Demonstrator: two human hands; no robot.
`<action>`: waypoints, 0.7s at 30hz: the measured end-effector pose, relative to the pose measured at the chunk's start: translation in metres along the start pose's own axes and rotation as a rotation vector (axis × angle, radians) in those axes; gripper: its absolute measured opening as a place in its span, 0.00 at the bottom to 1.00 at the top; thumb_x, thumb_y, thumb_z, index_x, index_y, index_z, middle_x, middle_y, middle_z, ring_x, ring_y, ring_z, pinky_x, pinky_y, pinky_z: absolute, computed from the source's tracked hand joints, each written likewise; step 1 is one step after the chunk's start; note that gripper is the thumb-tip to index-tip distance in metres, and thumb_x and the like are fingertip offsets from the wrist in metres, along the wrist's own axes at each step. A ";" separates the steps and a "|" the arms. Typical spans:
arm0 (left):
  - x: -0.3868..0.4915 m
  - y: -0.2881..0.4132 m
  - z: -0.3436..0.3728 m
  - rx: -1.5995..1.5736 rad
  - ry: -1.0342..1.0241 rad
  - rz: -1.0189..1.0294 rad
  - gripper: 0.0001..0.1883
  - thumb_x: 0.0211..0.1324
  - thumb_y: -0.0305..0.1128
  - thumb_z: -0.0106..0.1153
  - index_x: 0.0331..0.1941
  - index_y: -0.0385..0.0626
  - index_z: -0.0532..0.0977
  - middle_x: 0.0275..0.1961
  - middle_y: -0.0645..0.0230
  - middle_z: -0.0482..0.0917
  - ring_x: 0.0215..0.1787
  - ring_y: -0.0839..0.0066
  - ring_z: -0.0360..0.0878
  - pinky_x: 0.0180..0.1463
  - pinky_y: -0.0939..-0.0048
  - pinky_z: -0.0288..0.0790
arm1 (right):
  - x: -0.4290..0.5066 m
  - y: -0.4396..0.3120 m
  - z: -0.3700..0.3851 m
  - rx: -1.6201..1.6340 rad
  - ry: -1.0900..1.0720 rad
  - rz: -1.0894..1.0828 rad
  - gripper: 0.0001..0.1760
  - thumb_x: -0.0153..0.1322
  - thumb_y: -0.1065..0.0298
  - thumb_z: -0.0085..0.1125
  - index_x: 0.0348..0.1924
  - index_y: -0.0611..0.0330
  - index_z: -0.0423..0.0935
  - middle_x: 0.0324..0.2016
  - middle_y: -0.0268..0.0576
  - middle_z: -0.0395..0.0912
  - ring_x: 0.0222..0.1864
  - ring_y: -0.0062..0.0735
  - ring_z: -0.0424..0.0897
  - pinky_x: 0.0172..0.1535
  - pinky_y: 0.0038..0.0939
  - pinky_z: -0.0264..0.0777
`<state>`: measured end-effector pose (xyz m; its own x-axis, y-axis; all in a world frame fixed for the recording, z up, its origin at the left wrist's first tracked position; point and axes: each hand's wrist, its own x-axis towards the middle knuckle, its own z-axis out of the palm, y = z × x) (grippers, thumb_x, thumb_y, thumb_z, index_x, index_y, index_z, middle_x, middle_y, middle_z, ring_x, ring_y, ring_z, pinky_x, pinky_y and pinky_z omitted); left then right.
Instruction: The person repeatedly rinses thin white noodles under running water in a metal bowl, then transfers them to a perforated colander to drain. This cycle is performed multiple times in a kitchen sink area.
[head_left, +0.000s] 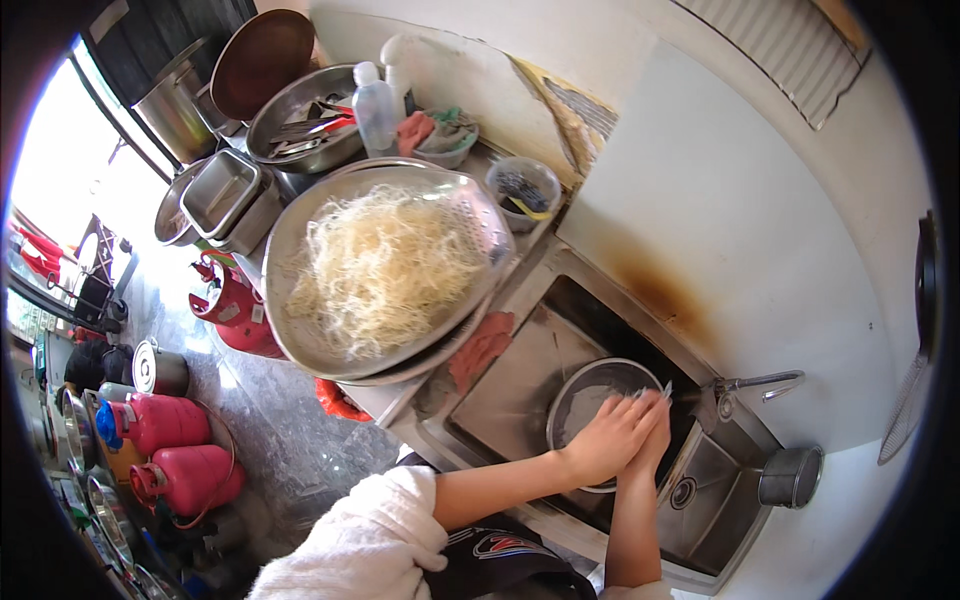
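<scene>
Over a round metal basin (559, 409) in the sink, my left hand (611, 439) and my right hand (654, 431) are pressed together. A little pale, translucent material (667, 390) shows at the fingertips between them; whether it is strands or film cannot be told. Cloudy, whitish contents (589, 409) lie in the basin, partly hidden by my hands. Up and to the left, a large metal colander (491, 217) holds a heap of thin, pale shreds (386, 270) and rests on another wide metal vessel.
A pink cloth (482, 349) lies beside the sink. The faucet (761, 381) and a small metal pot (790, 478) are at the right. A plastic bottle (374, 109), a utensil bowl (262, 142) and metal trays (221, 191) stand beyond the colander. Red gas cylinders (199, 480) lie at lower left.
</scene>
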<state>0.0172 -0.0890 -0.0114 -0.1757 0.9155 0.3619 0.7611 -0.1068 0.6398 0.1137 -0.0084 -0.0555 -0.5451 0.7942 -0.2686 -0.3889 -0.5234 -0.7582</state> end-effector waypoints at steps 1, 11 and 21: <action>0.000 -0.004 -0.033 0.000 0.081 0.024 0.32 0.47 0.28 0.52 0.60 0.34 0.59 0.58 0.50 0.66 0.57 0.58 0.67 0.58 0.62 0.61 | 0.001 -0.001 0.041 -0.066 -0.007 -0.082 0.16 0.75 0.56 0.37 0.44 0.55 0.70 0.38 0.35 0.73 0.40 0.28 0.73 0.46 0.29 0.68; -0.105 -0.141 -0.264 0.286 0.056 -0.458 0.40 0.41 0.14 0.47 0.65 0.43 0.53 0.65 0.46 0.56 0.61 0.48 0.63 0.65 0.56 0.56 | 0.044 0.125 0.309 -1.185 -0.517 -0.025 0.23 0.72 0.66 0.49 0.59 0.64 0.61 0.62 0.47 0.57 0.58 0.39 0.66 0.57 0.33 0.63; -0.118 -0.147 -0.274 0.052 0.220 -0.392 0.06 0.49 0.24 0.57 0.33 0.44 0.79 0.33 0.63 0.79 0.34 0.62 0.77 0.38 0.65 0.71 | 0.041 0.086 0.290 -0.757 -0.497 -0.090 0.17 0.71 0.71 0.52 0.52 0.64 0.69 0.49 0.43 0.74 0.51 0.32 0.73 0.54 0.31 0.68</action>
<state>-0.2453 -0.2875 0.0376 -0.5816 0.7778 0.2381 0.6398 0.2566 0.7244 -0.1574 -0.1103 0.0404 -0.8617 0.5062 -0.0353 0.0506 0.0165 -0.9986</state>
